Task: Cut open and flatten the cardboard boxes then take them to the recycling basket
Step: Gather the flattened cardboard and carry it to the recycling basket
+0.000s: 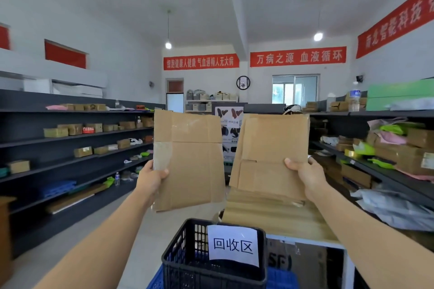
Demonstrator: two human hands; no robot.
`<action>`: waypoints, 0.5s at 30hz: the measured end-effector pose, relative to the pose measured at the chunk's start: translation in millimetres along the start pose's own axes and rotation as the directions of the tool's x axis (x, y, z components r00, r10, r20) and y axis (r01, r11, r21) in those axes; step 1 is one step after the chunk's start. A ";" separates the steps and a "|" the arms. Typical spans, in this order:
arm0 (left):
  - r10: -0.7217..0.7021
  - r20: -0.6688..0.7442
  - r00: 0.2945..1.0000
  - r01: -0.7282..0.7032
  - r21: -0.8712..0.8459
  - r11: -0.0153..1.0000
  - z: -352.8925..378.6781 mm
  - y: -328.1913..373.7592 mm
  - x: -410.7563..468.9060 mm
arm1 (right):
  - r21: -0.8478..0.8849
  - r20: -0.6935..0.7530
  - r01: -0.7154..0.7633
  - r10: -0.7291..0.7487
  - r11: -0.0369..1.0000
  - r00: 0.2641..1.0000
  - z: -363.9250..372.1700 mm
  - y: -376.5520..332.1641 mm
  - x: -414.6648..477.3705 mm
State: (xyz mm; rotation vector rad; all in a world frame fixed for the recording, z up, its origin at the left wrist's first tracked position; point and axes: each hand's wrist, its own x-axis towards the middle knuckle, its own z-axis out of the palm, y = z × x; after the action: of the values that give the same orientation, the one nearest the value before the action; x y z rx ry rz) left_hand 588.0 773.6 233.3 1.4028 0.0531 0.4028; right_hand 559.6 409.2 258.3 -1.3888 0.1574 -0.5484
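I hold up two flattened brown cardboard boxes at chest height. My left hand (150, 178) grips the left flattened box (190, 162) by its left edge, thumb on the front. My right hand (305, 174) grips the right flattened box (270, 155) by its right edge, thumb on the front. Both boxes hang upright, side by side and apart. Below them stands the black plastic recycling basket (185, 253) with a white paper label (233, 245) on its rim. The basket's inside is mostly out of view.
A wooden-topped table (281, 220) stands right of the basket, under the right box. A blue crate (284, 278) sits below the basket. Dark shelves with small boxes line the left wall (77, 138) and right wall (380, 147). An aisle of bare floor (98, 230) runs on the left.
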 end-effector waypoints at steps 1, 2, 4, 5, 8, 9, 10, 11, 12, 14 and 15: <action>-0.001 -0.006 1.000 0.001 -0.001 1.000 4.2 -2.9 4.6 | -0.001 0.006 -0.004 0.004 1.000 1.000 0.5 2.2 8.5; -0.003 -0.011 1.000 0.003 -0.002 1.000 8.6 -5.4 8.8 | -0.003 0.011 -0.011 0.011 1.000 1.000 1.3 4.8 17.0; -0.008 -0.021 1.000 0.007 -0.011 1.000 16.5 -11.5 17.4 | -0.011 0.020 -0.025 0.025 1.000 0.999 4.6 10.5 32.9; -0.007 -0.023 1.000 0.006 -0.016 1.000 19.7 -13.5 21.0 | -0.015 0.025 -0.030 0.030 0.999 0.999 7.4 13.5 39.9; -0.008 -0.014 1.000 0.007 -0.017 1.000 25.7 -19.9 37.1 | -0.036 0.027 -0.044 0.045 0.998 0.999 19.2 22.2 56.8; -0.009 -0.011 1.000 0.009 -0.024 1.000 26.9 -22.8 44.7 | -0.038 0.031 -0.046 0.047 0.998 0.998 23.6 25.3 61.9; -0.010 -0.007 1.000 0.010 -0.031 0.999 27.7 -25.1 53.5 | -0.040 0.035 -0.048 0.049 0.998 0.998 28.3 28.1 67.2; -0.011 0.001 1.000 0.011 -0.035 0.999 27.6 -27.1 62.0 | -0.044 0.034 -0.048 0.050 0.998 0.998 33.7 30.9 73.1; -0.012 0.005 1.000 0.012 -0.037 0.999 26.7 -29.9 72.2 | -0.048 0.029 -0.047 0.049 0.998 0.998 39.9 33.6 78.6; -0.013 0.012 1.000 0.014 -0.047 0.999 23.4 -33.5 92.8 | -0.053 0.015 -0.040 0.040 0.998 0.999 54.2 38.4 89.4; -0.010 0.023 1.000 0.012 -0.047 0.999 21.0 -34.0 103.2 | -0.051 0.009 -0.038 0.038 0.998 0.999 62.5 40.8 94.5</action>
State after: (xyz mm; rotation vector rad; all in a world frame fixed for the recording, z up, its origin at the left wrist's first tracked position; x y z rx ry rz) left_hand 698.0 781.5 224.9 1.3598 0.0323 0.3764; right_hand 678.7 424.9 251.1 -1.4352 0.1901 -0.5087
